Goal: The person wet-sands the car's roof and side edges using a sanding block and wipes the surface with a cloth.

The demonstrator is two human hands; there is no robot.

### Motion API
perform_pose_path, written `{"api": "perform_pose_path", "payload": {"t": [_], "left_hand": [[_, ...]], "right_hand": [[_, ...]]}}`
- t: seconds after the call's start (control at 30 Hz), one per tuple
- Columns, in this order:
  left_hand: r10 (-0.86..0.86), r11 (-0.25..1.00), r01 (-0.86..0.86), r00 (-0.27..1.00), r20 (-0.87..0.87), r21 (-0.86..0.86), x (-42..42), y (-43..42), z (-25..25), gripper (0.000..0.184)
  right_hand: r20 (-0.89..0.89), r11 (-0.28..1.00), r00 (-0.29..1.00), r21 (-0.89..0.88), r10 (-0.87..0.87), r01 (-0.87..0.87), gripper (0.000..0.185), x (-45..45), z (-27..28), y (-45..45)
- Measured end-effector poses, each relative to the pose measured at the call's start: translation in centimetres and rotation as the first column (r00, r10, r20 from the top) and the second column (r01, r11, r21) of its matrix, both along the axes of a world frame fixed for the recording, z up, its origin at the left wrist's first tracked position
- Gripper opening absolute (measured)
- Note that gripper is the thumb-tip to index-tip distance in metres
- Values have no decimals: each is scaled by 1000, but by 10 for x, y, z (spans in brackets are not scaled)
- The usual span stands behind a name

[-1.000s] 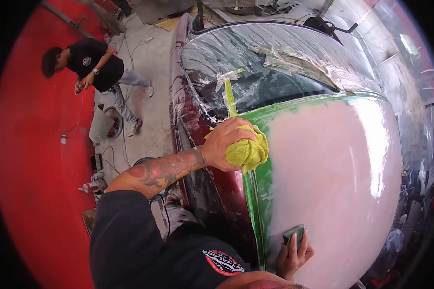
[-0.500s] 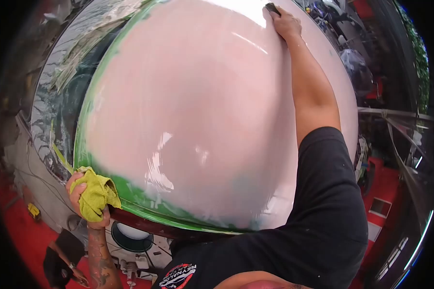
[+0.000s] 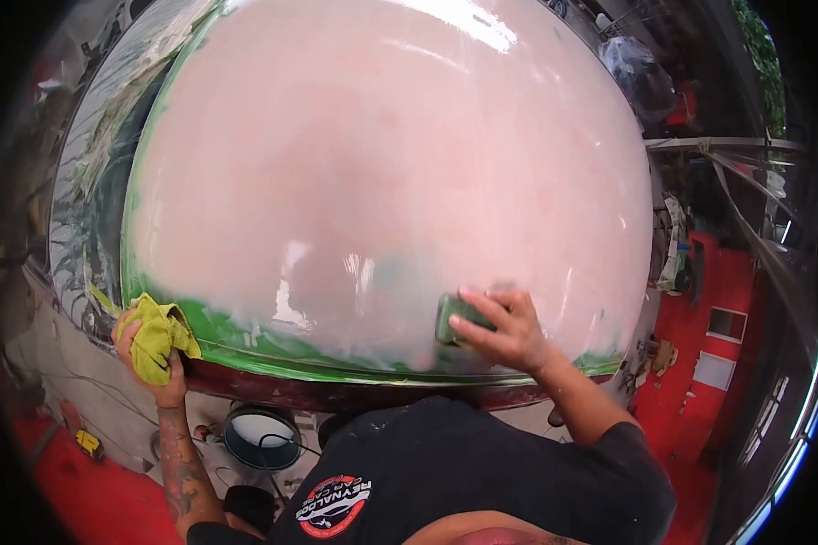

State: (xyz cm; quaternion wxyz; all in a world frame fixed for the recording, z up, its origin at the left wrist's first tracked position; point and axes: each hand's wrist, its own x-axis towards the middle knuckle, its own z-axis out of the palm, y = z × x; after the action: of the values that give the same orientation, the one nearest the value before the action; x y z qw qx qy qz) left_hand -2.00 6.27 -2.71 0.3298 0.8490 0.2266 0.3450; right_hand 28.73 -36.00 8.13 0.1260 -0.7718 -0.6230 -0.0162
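A wide, wet car roof panel (image 3: pixel 273 163), pale pink with green along its edges, fills the middle of the head view. My right hand (image 3: pixel 509 331) is closed around a green sanding block (image 3: pixel 454 320) on the panel's near part, slightly blurred. At the panel's near left corner, my left hand (image 3: pixel 170 386) grips a bunched yellow-green cloth (image 3: pixel 157 336). The cloth hides part of its fingers and overlaps the green edge (image 3: pixel 218 334).
Below the near edge stands a dark bucket (image 3: pixel 262 438) of whitish liquid. Masking sheet and tape (image 3: pixel 91 173) line the left side. A plastic-wrapped object (image 3: pixel 641 73) stands at far right. Red flooring (image 3: pixel 673 363) and a small yellow item (image 3: pixel 88 443) lie below.
My right hand has come from the panel's far right edge back to its near part, still holding the block. The left hand keeps the cloth at the corner; the view has shifted.
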Motion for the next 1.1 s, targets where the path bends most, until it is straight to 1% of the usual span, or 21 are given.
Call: {"api": "perform_pose_path", "payload": {"t": [0.07,0.1,0.17,0.2,0.23,0.27,0.33,0.43,0.5,0.53,0.57,0.63,0.67,0.7,0.77,0.8,0.87,0.9,1.0,1.07,1.1], "left_hand": [[4,1000,-4,1000,-1,7,0,1,-2,57],[3,1000,-3,1000,9,-6,0,0,-3,57],[23,1000,-23,1000,-19,5,-5,0,-4,59],[27,1000,-27,999,-23,12,-5,0,-4,59],[25,1000,-25,999,-23,5,-6,1,-4,60],[20,1000,-20,1000,-21,-6,-6,-1,-3,62],[26,1000,-26,1000,-6,-9,-3,-1,-5,64],[18,1000,-18,999,-43,-7,-7,0,-3,63],[35,999,-33,997,-73,32,-9,4,-6,61],[8,1000,-8,1000,-4,2,-5,3,-4,59],[-3,1000,3,1000,-1,22,-4,4,-5,58],[-24,999,24,1000,5,40,-4,7,-8,57],[17,999,-17,1000,-14,42,-5,7,-10,56],[57,997,-55,998,-34,48,-7,8,-11,56],[46,998,-44,998,-43,48,-12,10,-13,55],[40,998,-38,998,-43,53,-9,13,-13,55],[48,998,-46,998,-32,47,-10,14,-19,55],[55,998,-54,998,-25,37,-11,15,-20,55],[0,1000,0,1000,7,29,-10,14,-16,54],[-12,1000,11,1000,12,27,-8,12,-12,54],[-23,1000,23,1000,13,17,-7,10,-11,55]], "right_hand": [[56,999,998,20,-28,27,48,70,-6,37],[29,998,998,12,-56,56,48,112,-8,60],[56,989,990,79,-130,125,43,208,-18,110],[155,980,974,140,-164,142,39,261,-29,133],[128,964,968,190,-214,187,37,308,-36,154],[207,910,888,153,-410,385,38,357,-47,171],[152,835,822,59,-549,547,49,415,-54,194],[217,767,750,-10,-625,642,48,383,-50,190],[143,824,812,82,-566,560,39,312,-40,144],[96,869,868,157,-487,470,40,268,-42,111],[71,898,918,252,-390,362,40,226,-40,79],[29,905,916,165,-401,391,48,114,-22,17],[17,900,906,122,-423,418,51,63,-16,-13],[-18,889,893,79,-450,450,52,17,-13,-44],[2,884,884,2,-468,468,48,-56,-12,-99],[3,882,882,9,-471,471,48,-60,-11,-113],[53,929,928,-33,-368,370,46,-58,-8,-132],[32,930,930,-25,-366,367,48,-34,-5,-124],[9,934,934,40,-357,356,55,85,-6,-82],[-19,932,936,88,-351,351,47,175,-12,-43],[12,930,937,130,-350,345,44,223,-18,-23]]}}
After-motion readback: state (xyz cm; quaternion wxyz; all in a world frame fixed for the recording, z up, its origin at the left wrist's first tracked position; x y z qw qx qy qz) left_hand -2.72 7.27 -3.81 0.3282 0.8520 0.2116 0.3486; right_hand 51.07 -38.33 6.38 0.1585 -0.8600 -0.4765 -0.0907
